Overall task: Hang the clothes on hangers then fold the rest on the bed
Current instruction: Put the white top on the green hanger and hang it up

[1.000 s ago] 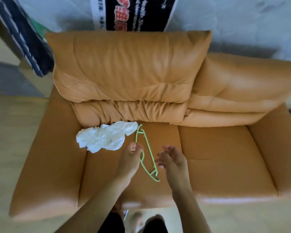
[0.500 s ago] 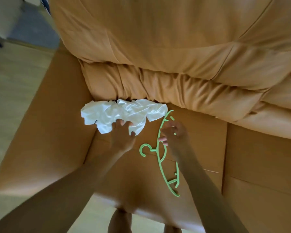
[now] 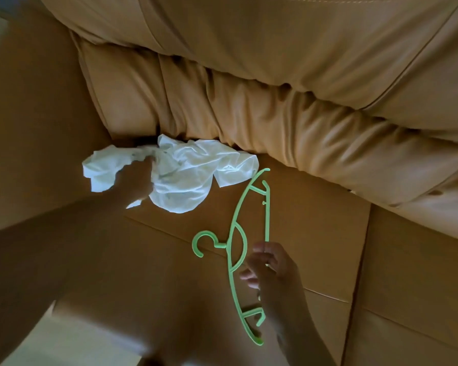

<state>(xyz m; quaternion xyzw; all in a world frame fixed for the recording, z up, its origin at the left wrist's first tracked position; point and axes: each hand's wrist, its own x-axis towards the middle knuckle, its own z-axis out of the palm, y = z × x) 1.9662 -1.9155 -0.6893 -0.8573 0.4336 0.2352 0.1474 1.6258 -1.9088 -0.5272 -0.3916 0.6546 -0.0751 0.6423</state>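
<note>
Early stage: L hand (image 3: 136,178) is gripping crumpled white garment (image 3: 185,178) just beside hanger (image 3: 234,225); R hand (image 3: 271,273) is pinching hanger's bar. Nothing hung/folded yet.

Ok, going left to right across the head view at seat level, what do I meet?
Sofa armrest → white garment → green hanger → second seat cushion. The left hand grips the garment and the right hand holds the hanger, overlapping them, so both are omitted.

A tan leather sofa (image 3: 288,249) carries a crumpled white garment (image 3: 185,178) and a green hanger (image 3: 236,223).
</note>
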